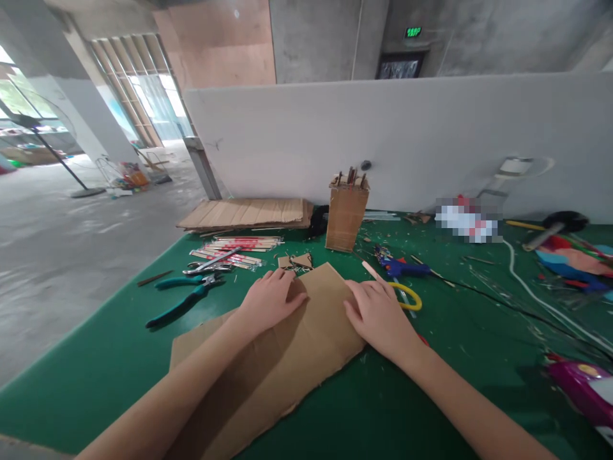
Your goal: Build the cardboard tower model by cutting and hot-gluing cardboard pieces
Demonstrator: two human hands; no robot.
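Fingers (280, 281) of the left hand (271, 301) lie flat and close together on the cardboard sheet (287, 367), gripping nothing. The right hand (380, 316) presses the sheet's right edge the same way, its fingers (359, 299) stretched out and slightly apart. The sheet lies flat on the green counter (119, 358). Both forearms cross it and hide much of it, and its near corner is cut off by the lower edge of the picture.

One pale stick (371, 270) pokes out past the right hand; whether the hand touches it is hard to make out. A yellow loop (412, 298) just right of the sheet is half hidden by that hand. One blue glue gun (406, 267) lies beyond the sheet's right corner.

Two small scraps (297, 260) sit just beyond the sheet's far edge. Farther off stands one box (345, 214) with several sticks in its top, too small to count. Left of the sheet lie one pair of teal pliers (184, 300) and a spread of red-and-white packets (234, 249), overlapping too much to count. Well beyond the sheet, a flat stack of boards (249, 214) rests against the white partition (407, 140).

Far to the sheet's right, one patch (467, 220) is blurred, and a pink object (584, 390) is cut off by the frame.
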